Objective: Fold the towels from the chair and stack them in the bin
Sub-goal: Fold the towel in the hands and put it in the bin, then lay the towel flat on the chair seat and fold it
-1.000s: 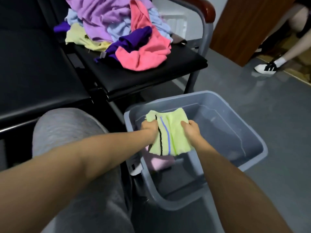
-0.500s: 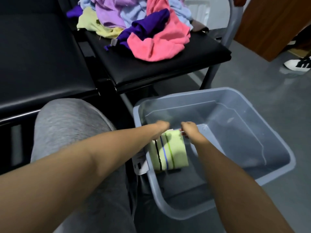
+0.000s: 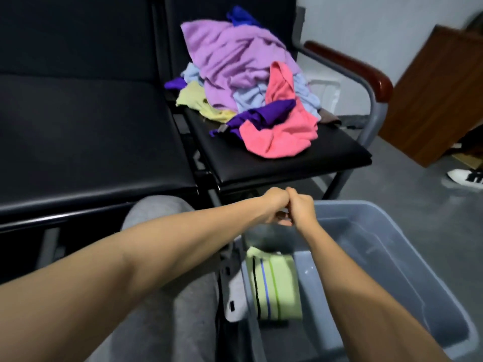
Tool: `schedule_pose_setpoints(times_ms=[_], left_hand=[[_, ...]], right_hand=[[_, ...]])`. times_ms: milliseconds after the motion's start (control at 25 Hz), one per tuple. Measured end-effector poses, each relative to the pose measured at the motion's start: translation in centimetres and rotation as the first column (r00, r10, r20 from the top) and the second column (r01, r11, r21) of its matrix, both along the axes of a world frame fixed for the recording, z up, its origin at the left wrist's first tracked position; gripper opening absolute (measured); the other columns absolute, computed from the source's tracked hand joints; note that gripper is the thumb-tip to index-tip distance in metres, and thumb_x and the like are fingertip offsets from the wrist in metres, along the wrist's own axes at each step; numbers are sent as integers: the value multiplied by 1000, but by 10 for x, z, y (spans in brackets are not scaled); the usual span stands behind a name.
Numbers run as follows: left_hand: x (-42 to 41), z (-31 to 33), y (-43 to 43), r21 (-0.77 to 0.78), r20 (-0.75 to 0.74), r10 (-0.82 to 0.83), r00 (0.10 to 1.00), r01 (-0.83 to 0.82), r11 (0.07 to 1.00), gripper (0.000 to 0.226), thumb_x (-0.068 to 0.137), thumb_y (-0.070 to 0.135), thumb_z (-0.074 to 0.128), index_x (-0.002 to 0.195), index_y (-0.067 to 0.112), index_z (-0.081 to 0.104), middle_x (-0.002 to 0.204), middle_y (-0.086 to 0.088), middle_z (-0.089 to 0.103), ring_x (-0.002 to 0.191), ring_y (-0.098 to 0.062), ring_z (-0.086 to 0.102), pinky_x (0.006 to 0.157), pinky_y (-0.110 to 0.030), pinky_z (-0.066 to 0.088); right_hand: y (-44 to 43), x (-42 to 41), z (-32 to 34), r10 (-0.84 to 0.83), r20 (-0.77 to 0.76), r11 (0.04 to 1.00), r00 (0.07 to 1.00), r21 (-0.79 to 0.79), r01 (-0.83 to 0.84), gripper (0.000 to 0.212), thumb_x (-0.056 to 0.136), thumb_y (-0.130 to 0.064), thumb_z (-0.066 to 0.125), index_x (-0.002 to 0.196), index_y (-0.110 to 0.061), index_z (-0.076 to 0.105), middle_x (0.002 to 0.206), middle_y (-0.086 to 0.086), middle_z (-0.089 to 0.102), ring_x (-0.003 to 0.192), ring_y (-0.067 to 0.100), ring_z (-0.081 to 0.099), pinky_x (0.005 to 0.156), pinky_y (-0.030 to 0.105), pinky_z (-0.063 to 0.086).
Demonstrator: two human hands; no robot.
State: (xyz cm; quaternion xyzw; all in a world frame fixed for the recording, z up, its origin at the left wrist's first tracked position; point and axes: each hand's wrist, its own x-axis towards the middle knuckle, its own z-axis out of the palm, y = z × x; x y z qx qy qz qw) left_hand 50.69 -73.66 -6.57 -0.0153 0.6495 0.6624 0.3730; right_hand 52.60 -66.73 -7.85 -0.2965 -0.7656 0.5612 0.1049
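Left hand [image 3: 274,205] and right hand [image 3: 300,209] are hovering at frame centre as empty fists, knuckles touching. The folded green towel [image 3: 274,288] is lying against the bin [image 3: 418,231] left wall, leaving room rightward. Tugging the pink towel [image 3: 282,137] is risking dragging neighbours off the chair [image 3: 287,165] front edge

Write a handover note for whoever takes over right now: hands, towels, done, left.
Left hand and right hand: fingers curled, knuckles touching, no towel in either, over the bin's corner nearest the chair.
Bin stands on the floor in front of the chair.
Done: one folded green striped towel lies in the bin by its left wall.
Left: the pile of towels on the chair seat, all unfolded. Fold each and stack it in the bin.
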Motion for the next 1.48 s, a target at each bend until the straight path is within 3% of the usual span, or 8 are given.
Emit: schedule_pose_setpoints(times_ms=[240,360,480,640,840,1000,1240,1480], left_hand=[[-55,72,-45,111,-324,108,940,-75,991,28,94,3,39,70,15,47,51,0,51,37,-7,49,40,-17,45],[-101,90,-63,46,-597,260,759,-291,956,16,89,0,45,84,10,56,73,-7,66,55,-15,60,57,-28,52],[-149,96,-77,-232,-866,-32,498,-346,909,48,80,20,57,125,3,52,127,-15,58,113,-26,56,94,-33,42],[-185,78,-67,-688,-694,-522,496,-242,685,66,76,47,64,135,24,46,134,-9,54,125,-31,48,102,-35,38],[-201,102,-50,-46,-792,199,577,-383,923,28,92,8,43,118,4,53,114,-19,61,106,-30,58,90,-34,43],[-213,161,-67,392,-510,582,634,-431,813,30,93,5,37,123,7,34,92,-10,53,79,-22,54,63,-31,46],[-201,201,-138,205,-704,314,637,-241,949,29,84,-6,44,83,20,56,73,0,59,65,-12,55,55,-21,42],[-192,216,-223,172,-561,234,794,-165,971,20,99,19,43,85,14,56,83,-3,62,75,-11,60,71,-25,52]], right_hand=[[-39,-57,64,14,-286,980,958,193,43,39,96,-21,46,78,4,70,82,26,66,79,24,60,78,43,49],[-45,-82,89,32,-283,940,958,335,67,47,98,-28,41,71,-3,69,89,28,67,90,35,63,82,40,45],[-38,-106,100,20,-252,923,967,376,79,52,98,-34,39,52,-15,57,68,11,62,82,32,61,75,35,44],[-27,-131,92,89,-273,931,958,366,18,29,90,-19,48,62,-12,55,77,13,64,79,29,58,73,37,44],[-26,-144,86,150,-278,931,949,362,-41,31,82,-6,53,112,-13,52,73,-1,48,76,21,51,70,30,39],[-42,-157,116,242,-389,950,889,283,-134,72,81,-6,53,144,-30,29,96,4,53,68,17,50,64,30,40],[-103,-176,192,359,-508,916,783,32,-399,53,95,-23,53,144,-32,32,96,-13,57,79,2,57,68,20,48],[-157,-185,207,508,-325,794,798,536,-287,25,86,-10,61,111,-6,65,104,10,68,95,21,60,84,26,44]])
